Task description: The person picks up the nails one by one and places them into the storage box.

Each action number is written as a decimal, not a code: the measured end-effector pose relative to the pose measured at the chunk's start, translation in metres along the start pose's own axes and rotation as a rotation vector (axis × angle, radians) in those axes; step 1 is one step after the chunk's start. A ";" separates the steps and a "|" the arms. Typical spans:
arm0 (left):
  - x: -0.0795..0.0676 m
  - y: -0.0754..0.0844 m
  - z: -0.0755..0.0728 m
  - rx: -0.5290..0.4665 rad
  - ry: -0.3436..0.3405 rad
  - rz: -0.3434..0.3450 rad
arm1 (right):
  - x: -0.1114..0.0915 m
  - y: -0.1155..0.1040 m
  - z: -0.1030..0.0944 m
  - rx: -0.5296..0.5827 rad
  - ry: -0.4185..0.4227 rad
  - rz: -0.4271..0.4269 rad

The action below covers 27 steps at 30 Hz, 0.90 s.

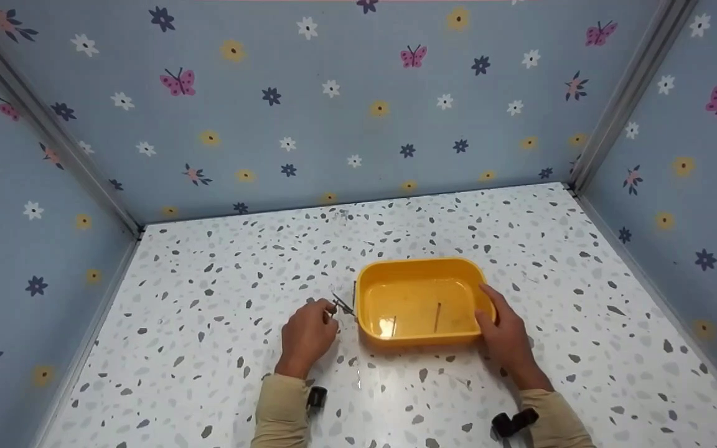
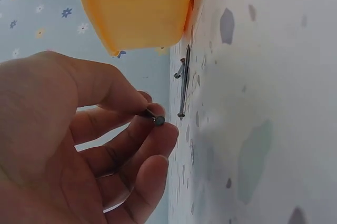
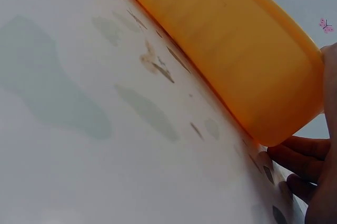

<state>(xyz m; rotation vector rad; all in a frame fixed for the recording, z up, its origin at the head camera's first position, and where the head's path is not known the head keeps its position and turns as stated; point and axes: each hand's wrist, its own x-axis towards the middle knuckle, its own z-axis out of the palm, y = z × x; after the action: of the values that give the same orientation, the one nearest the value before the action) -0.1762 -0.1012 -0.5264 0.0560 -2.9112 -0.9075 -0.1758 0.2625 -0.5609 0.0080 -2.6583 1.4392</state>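
A yellow plastic container (image 1: 421,340) stands on the speckled tabletop, with two thin nails (image 1: 437,317) inside it. My right hand (image 1: 508,336) grips its right end, thumb over the rim and fingers along the outside. Just left of the container, my left hand (image 1: 310,333) pinches a nail (image 2: 158,121) between thumb and fingertips, its round head showing in the left wrist view. A few loose nails (image 2: 184,84) lie on the tabletop between that hand and the container's left wall. The right wrist view shows the container's outer side (image 3: 226,50) and fingers at its lower corner.
The white speckled tabletop (image 1: 221,386) carries the container. A blue flowered panel (image 1: 333,124) rises behind it, with similar panels (image 1: 676,186) at the left and right. Grey metal posts (image 1: 620,99) mark the corners. Each wrist bears a black strapped mount (image 1: 317,398).
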 end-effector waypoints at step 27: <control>0.000 0.002 -0.002 -0.086 0.083 -0.003 | -0.001 -0.001 -0.001 0.020 -0.007 -0.005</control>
<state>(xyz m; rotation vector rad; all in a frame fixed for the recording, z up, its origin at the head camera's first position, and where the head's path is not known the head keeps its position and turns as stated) -0.1761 -0.1007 -0.5241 0.0905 -2.7934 -1.0044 -0.1750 0.2629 -0.5592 0.0215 -2.6476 1.4666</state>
